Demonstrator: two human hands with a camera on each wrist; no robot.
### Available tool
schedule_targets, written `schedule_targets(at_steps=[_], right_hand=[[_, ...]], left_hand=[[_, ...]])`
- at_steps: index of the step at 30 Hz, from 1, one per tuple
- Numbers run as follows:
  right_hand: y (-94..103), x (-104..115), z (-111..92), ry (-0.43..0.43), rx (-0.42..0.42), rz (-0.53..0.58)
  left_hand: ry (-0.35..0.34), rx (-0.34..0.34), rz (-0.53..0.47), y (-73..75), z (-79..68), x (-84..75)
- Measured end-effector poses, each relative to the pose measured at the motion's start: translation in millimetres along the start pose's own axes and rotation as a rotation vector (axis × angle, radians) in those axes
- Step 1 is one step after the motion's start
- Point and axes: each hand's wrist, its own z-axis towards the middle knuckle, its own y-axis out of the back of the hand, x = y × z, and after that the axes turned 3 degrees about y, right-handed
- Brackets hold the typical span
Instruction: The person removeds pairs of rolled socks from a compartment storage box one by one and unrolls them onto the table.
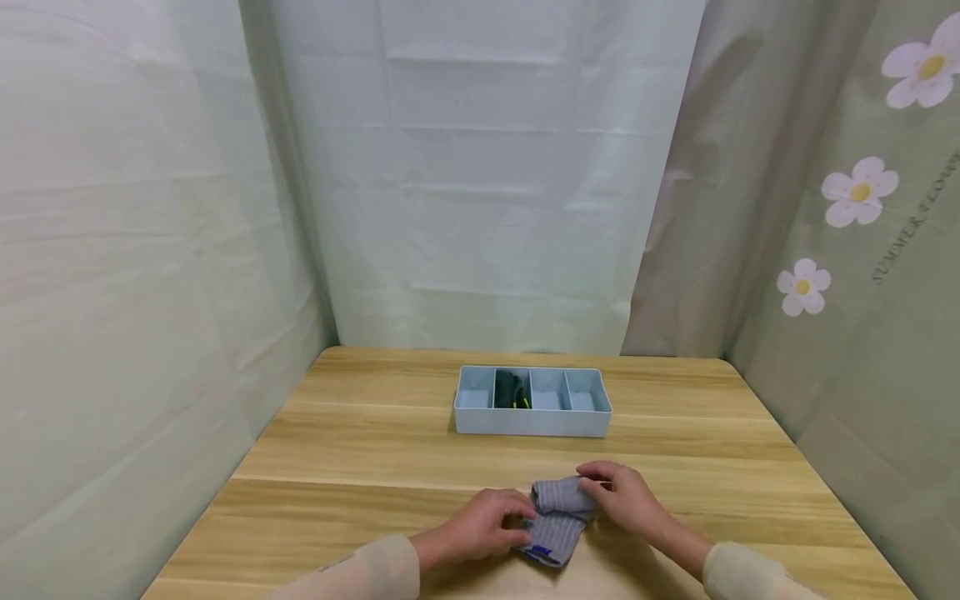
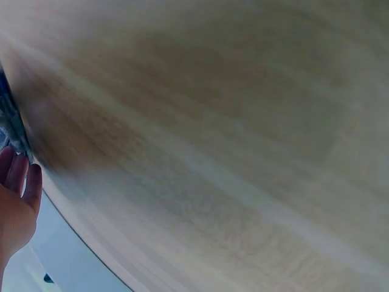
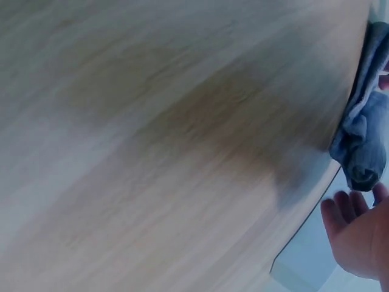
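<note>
A grey striped cloth (image 1: 558, 521) lies on the table, its far part turned into a thick roll and its near part flat with a blue mark. At its left side is my left hand (image 1: 487, 525), fingertips by the roll and thumb at the flat part, with a gap between them. My right hand (image 1: 626, 500) has its thumb and fingertips at the right end of the roll. In the right wrist view, the fingers (image 3: 343, 210) extend just beside the rolled end of the cloth (image 3: 368, 146). The left wrist view shows loosely bent fingers (image 2: 18, 173) touching the cloth's edge.
Beyond the hands stands a light blue box (image 1: 532, 422) with several compartments. A dark green bundle (image 1: 508, 389) with yellow marks sits in its second compartment from the left. Fabric curtains (image 1: 480, 208) enclose the wooden table (image 1: 360, 450) at the back and sides.
</note>
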Motion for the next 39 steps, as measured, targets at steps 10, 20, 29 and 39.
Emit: schedule_targets(at_steps=[10,20,29,39], right_hand=[[-3.2,-9,-5,0.576,-0.007,-0.397],[-7.3,-12,-1,0.523,-0.003,-0.388],[-10.2,-13,2,0.415,0.026,-0.329],[-10.9,-12,8,0.272,0.041,-0.288]], left_hand=[[-0.018,0.044,0.142,-0.9,-0.1,-0.7],[-0.043,0.117,0.238,2.5,0.2,-1.1],[-0.053,0.139,0.260,1.3,1.6,2.9],[-0.062,0.169,0.303,0.8,1.3,4.5]])
